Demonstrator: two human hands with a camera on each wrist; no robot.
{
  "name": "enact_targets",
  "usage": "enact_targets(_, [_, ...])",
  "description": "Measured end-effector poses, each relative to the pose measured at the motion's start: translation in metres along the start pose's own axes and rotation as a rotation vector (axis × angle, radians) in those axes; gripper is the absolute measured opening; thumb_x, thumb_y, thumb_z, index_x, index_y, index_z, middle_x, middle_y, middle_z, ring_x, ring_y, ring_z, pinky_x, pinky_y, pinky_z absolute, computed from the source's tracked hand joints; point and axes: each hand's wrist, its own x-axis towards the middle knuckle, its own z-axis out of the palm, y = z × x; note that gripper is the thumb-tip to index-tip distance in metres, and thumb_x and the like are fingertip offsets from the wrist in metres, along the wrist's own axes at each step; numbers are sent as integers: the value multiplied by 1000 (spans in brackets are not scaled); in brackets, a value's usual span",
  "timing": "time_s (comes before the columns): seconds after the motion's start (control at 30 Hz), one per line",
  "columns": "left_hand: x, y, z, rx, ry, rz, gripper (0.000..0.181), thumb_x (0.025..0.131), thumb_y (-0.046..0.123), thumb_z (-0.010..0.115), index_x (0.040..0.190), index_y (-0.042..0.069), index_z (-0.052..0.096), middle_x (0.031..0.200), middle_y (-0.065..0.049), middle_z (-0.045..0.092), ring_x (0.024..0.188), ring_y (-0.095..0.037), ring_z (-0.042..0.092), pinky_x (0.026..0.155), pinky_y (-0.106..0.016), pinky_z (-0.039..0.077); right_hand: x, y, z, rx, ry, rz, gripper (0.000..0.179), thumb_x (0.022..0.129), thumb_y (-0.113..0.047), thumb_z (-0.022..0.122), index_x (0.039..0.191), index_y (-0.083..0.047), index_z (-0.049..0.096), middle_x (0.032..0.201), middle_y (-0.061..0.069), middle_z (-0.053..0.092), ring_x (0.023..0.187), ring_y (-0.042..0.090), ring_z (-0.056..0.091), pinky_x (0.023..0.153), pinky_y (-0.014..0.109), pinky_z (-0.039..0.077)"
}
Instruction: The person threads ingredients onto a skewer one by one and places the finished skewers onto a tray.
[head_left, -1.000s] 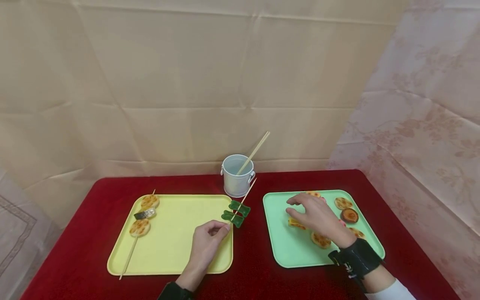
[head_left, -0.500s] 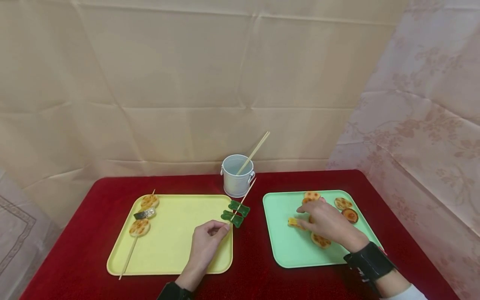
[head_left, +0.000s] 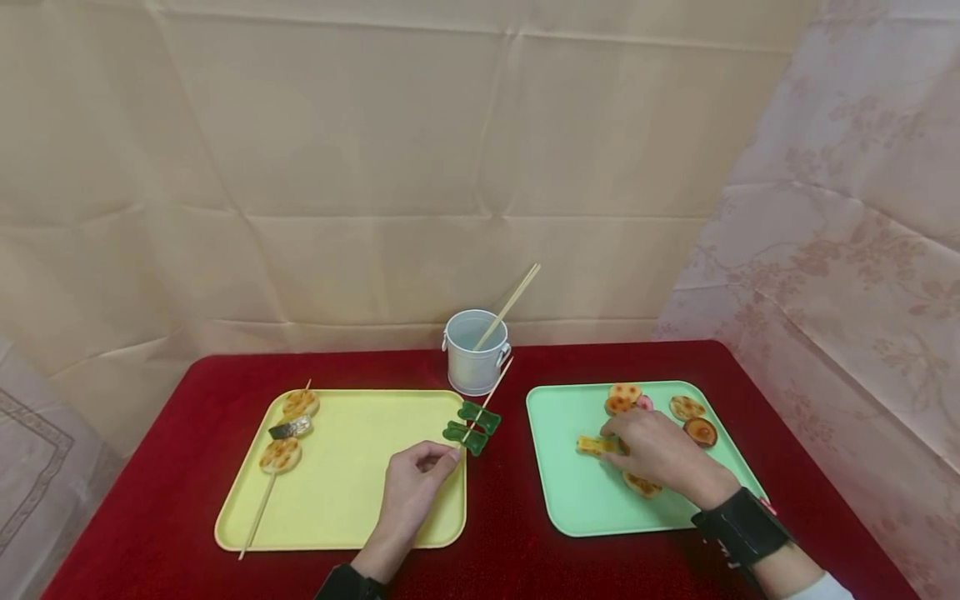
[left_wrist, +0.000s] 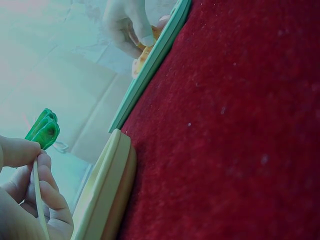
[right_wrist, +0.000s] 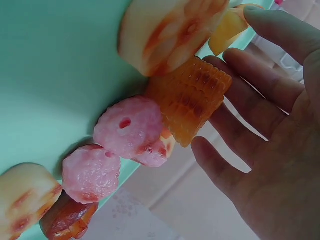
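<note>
My left hand (head_left: 412,492) pinches a thin wooden skewer (head_left: 497,382) between thumb and fingers at the right edge of the yellow tray (head_left: 360,508). Two green pepper pieces (head_left: 465,437) are threaded on it just above the fingertips. Over the mint-green tray (head_left: 566,500), my right hand (head_left: 663,450) reaches among toy food pieces. A yellow piece (head_left: 592,446) lies by its thumb tip. In the right wrist view the fingers extend beside an orange corn-like piece (right_wrist: 192,97), thumb apart; whether they touch it is hard to tell.
A finished-looking skewer with round slices (head_left: 280,456) and a silvery piece (head_left: 291,427) lies on the yellow tray. Behind stands a white bucket (head_left: 472,371) with wooden skewers (head_left: 510,304). Pink pieces (right_wrist: 130,125), pale browned slices (head_left: 686,407) and a brown mushroom-like piece (head_left: 700,432) share the green tray.
My right hand has lowered and moved slightly right over the green tray, its thumb drawing back from over the yellow piece. The left hand and its skewer have stayed still.
</note>
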Motion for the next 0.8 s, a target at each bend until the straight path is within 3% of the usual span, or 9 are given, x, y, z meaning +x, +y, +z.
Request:
enact_targets(0.3, [-1,1,1,8,-2,6,13,88,11,79,91,-2,78,76,-4,68,70,-14,59,63,-23,46,0,1,3,9,23,-12,20,83,-25,89,95,-14,78,90,-7,71,81,10,63,73,35,54])
enact_targets(0.53, [0,0,1,4,-3,8,13,88,11,79,91,-2,78,76,-3,68,70,-13,58,63,-22,46,3,0,3,49,62,31,21,83,-21,88,98,-12,76,90,-6,69,76,4,55,73,32,49])
enact_targets(0.8, [-1,0,0,-1,-9,7,14,89,12,80,91,-2,78,76,-4,68,70,-13,58,63,-23,45,16,-9,0,82,177,13,23,84,-18,84,104,-10,76,99,0,73,90,19,68,78,40,55])
